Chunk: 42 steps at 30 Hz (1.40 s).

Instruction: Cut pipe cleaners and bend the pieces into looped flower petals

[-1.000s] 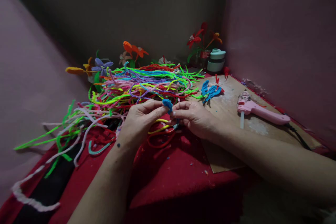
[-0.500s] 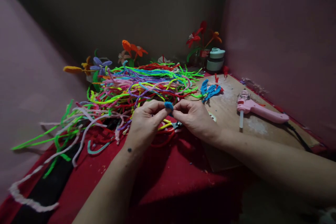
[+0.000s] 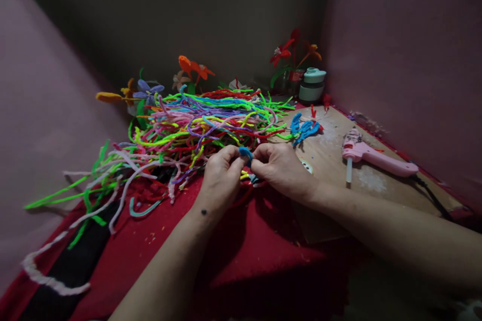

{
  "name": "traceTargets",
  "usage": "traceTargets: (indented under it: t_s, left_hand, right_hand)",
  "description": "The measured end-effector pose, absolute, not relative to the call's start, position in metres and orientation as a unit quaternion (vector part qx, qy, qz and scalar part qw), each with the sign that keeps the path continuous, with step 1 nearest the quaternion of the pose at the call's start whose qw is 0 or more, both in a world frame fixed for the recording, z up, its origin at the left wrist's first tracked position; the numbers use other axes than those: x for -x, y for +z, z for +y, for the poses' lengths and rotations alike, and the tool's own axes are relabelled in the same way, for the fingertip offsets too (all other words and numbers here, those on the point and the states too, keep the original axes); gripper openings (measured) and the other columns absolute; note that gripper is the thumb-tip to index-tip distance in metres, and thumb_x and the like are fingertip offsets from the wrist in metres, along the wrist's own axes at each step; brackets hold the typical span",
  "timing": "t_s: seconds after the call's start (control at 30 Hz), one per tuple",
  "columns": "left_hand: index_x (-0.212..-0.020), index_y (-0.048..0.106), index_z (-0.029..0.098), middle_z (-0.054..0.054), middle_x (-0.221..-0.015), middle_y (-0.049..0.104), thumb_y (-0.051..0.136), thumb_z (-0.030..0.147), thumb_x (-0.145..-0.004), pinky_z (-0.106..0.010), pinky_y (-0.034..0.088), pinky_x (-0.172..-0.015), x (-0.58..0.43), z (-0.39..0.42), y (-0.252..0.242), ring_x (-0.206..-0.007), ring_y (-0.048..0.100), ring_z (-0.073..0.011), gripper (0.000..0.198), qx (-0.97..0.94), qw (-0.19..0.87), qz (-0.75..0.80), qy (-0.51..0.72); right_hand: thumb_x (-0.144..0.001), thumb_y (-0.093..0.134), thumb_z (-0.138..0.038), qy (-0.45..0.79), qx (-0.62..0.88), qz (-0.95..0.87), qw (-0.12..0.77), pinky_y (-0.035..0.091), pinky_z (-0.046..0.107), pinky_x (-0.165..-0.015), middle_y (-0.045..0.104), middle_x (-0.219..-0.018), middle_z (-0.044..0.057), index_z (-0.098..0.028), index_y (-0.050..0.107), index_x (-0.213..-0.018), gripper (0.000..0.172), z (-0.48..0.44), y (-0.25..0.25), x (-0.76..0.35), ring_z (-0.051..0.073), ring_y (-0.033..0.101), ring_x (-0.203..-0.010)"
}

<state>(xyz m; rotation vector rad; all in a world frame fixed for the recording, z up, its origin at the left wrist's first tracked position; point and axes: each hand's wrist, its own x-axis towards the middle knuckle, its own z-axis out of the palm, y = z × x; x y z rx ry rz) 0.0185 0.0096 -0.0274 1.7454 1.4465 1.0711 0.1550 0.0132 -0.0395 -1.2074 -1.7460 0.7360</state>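
Between my two hands is a short blue pipe cleaner (image 3: 246, 153), bent into a small curve. My left hand (image 3: 223, 173) pinches its left end between thumb and fingers. My right hand (image 3: 280, 168) grips the other end, its fingertips close to the left ones and partly hiding the piece. Just below my fingers lie scissors (image 3: 253, 177) with yellow and red on the handles, mostly covered by my hands. Beyond my right hand, several blue looped pieces (image 3: 303, 129) rest on a brown board (image 3: 327, 200).
A big heap of coloured pipe cleaners (image 3: 211, 120) spreads behind and left of my hands on the red cloth (image 3: 161, 261). A pink glue gun (image 3: 376, 157) lies on the board at right. Pipe-cleaner flowers (image 3: 148, 91) and a pale green lidded container (image 3: 312, 84) stand at the back.
My left hand has shifted right and turned slightly, and the blue piece now shows as a narrower curve. The whole view has moved a little. Both hands keep their grip.
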Motion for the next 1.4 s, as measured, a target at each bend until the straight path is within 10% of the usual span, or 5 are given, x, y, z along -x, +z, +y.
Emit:
traceTargets:
  t_s: [0.57,1.07,1.4]
  left_hand:
    - [-0.079,0.067,0.015,0.000,-0.069,0.064,0.070,0.032,-0.066,-0.022,0.045,-0.059,-0.008,0.013,-0.024,-0.061,0.055,-0.0114,0.022,-0.542,0.527,0.486,0.439]
    - [-0.066,0.060,0.018,0.000,-0.061,0.058,0.052,0.028,-0.078,-0.024,0.032,-0.056,-0.010,0.008,-0.016,-0.057,0.050,-0.0126,0.018,-0.767,0.061,0.553,0.320]
    - [-0.070,0.057,0.019,-0.002,-0.063,0.059,0.048,0.026,-0.080,-0.024,0.035,-0.057,-0.008,0.012,-0.019,-0.058,0.052,-0.0138,0.015,-0.792,0.072,0.540,0.275]
  right_hand:
    - [-0.067,0.066,-0.032,0.534,0.411,-0.621,0.400,0.027,0.022,-0.045,0.044,-0.047,-0.005,-0.014,0.053,-0.052,0.027,0.023,-0.035,-0.163,0.006,0.035,-0.045]
    - [-0.068,0.058,-0.020,0.470,0.433,-0.675,0.370,0.025,0.023,-0.048,0.044,-0.051,-0.004,-0.014,0.054,-0.055,0.014,0.018,-0.045,-0.155,0.007,0.035,-0.051]
    - [-0.072,0.056,-0.020,0.471,0.418,-0.689,0.359,0.026,0.023,-0.049,0.045,-0.051,-0.004,-0.014,0.054,-0.054,0.019,0.020,-0.047,-0.155,0.007,0.034,-0.050]
